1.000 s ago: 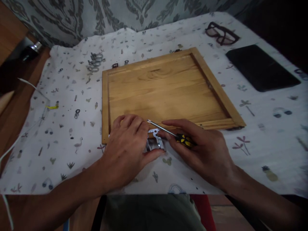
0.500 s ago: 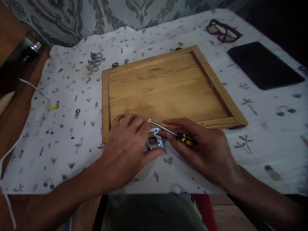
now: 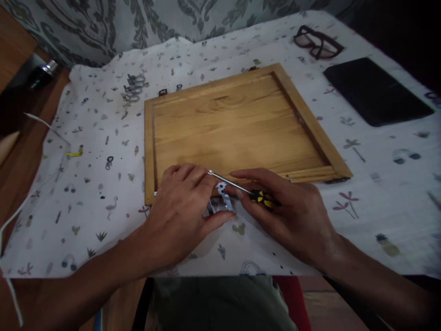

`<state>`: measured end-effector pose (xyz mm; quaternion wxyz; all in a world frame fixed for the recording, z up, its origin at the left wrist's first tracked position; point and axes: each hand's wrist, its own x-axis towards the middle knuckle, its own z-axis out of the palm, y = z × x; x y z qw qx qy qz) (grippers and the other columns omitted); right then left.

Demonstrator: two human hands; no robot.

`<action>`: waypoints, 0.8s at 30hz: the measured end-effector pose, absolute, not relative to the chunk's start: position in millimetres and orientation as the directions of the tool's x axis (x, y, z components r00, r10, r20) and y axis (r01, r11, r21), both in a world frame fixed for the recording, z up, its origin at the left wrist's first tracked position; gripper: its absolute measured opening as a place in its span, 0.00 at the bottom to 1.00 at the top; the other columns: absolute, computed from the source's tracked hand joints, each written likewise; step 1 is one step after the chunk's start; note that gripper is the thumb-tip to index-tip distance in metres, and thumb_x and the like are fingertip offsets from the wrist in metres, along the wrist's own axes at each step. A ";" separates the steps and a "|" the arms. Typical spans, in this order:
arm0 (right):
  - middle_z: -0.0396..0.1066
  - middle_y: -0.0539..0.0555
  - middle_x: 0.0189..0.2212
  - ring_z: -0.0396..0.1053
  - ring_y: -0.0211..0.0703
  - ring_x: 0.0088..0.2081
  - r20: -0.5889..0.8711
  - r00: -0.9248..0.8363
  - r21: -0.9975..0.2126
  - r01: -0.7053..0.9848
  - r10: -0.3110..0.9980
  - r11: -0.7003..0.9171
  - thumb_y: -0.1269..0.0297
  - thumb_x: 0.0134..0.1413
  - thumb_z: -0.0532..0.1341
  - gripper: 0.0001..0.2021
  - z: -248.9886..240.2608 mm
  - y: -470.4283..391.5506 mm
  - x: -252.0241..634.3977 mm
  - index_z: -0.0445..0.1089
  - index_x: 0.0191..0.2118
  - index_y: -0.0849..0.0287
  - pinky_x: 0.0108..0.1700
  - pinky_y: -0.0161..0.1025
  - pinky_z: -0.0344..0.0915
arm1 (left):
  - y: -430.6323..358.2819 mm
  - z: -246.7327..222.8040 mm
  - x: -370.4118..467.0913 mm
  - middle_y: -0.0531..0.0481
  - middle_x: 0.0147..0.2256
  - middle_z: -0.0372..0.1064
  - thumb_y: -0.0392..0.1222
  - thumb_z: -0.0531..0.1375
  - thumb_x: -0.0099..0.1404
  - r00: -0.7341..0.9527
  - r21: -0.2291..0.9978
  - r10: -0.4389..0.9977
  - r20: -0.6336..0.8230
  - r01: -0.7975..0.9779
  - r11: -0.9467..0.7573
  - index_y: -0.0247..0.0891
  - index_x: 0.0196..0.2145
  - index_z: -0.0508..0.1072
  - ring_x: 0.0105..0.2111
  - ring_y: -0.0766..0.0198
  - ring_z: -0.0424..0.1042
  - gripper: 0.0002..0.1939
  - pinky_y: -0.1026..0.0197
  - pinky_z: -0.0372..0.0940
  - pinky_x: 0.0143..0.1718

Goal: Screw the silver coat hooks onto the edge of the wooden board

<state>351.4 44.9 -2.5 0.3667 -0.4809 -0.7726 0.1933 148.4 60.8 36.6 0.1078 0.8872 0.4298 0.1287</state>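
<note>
A framed wooden panel point(image 3: 227, 124) lies flat on the patterned cloth. At its near edge, my left hand point(image 3: 188, 207) is closed around a shiny metal hinge point(image 3: 223, 195), thumb below and fingers over the frame; part of the hinge is hidden under the hand. My right hand point(image 3: 285, 207) grips a screwdriver point(image 3: 263, 198) by its black and yellow handle. The screwdriver's shaft slants up and left above the hinge, its tip close to my left fingers. A fingertip of my right hand is beside the hinge, perhaps touching it.
Several metal hinges point(image 3: 132, 87) sit in a group at the back left. Eyeglasses point(image 3: 319, 42) and a black tablet-like slab point(image 3: 377, 92) lie at the right. A white cable point(image 3: 24, 202) runs along the left edge of the cloth point(image 3: 113, 239).
The view has shifted very slightly. Both hands keep nearly the same pose, with the screwdriver tip a little farther left over the left fingers.
</note>
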 end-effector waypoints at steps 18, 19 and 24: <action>0.77 0.50 0.34 0.75 0.35 0.31 0.346 -0.038 -0.770 0.559 0.938 0.307 0.62 0.60 0.64 0.11 12.4 43.3 350.8 0.73 0.48 0.56 0.34 0.31 0.75 | 62.6 36.3 148.1 0.44 0.42 0.73 0.49 0.69 0.62 0.605 0.347 0.789 0.110 0.720 -0.600 0.31 0.42 0.74 0.44 0.49 0.70 0.19 0.43 0.64 0.47; 0.77 0.50 0.35 0.75 0.34 0.32 0.344 -0.031 -0.772 0.560 0.938 0.301 0.63 0.60 0.64 0.11 12.6 43.5 351.2 0.73 0.48 0.56 0.34 0.30 0.74 | 62.6 36.2 147.9 0.44 0.42 0.73 0.49 0.68 0.63 0.607 0.348 0.787 0.106 0.719 -0.601 0.31 0.43 0.74 0.44 0.49 0.70 0.19 0.43 0.64 0.47; 0.76 0.50 0.34 0.73 0.33 0.32 0.332 -0.020 -0.821 0.486 0.943 0.300 0.61 0.65 0.59 0.11 12.9 42.5 352.5 0.71 0.49 0.54 0.32 0.30 0.71 | 61.6 36.8 147.4 0.43 0.42 0.72 0.49 0.68 0.64 0.603 0.354 0.791 0.103 0.721 -0.596 0.30 0.43 0.74 0.44 0.49 0.70 0.18 0.42 0.63 0.48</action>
